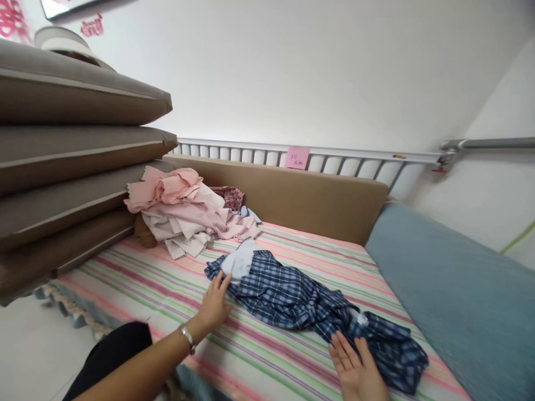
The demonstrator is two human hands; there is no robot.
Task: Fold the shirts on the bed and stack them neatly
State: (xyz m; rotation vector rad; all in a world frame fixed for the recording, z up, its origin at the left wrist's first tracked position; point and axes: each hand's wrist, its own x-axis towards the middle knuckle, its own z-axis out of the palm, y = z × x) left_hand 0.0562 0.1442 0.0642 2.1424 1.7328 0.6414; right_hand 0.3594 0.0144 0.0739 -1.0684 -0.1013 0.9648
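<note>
A blue plaid shirt [284,289] lies crumpled lengthwise across a striped sheet [267,356]. A pale, light-blue cloth patch [240,260] shows at its left end; whether it is the shirt's lining or a separate piece I cannot tell. My left hand [216,301], with a silver bracelet at the wrist, is at that left end, fingers spread, the tips by the pale cloth. Near the shirt's right part is my right hand [355,365], palm turned up, fingers stretched out and thumb apart. Neither hand grips anything.
A heap of pink and white clothes [188,206] sits at the back left, beside stacked brown cushions [83,145]. Behind runs a tan backrest [292,195] before a white radiator [251,156] with a pink note [297,157]. A blue-grey cushion [451,295] leans at right.
</note>
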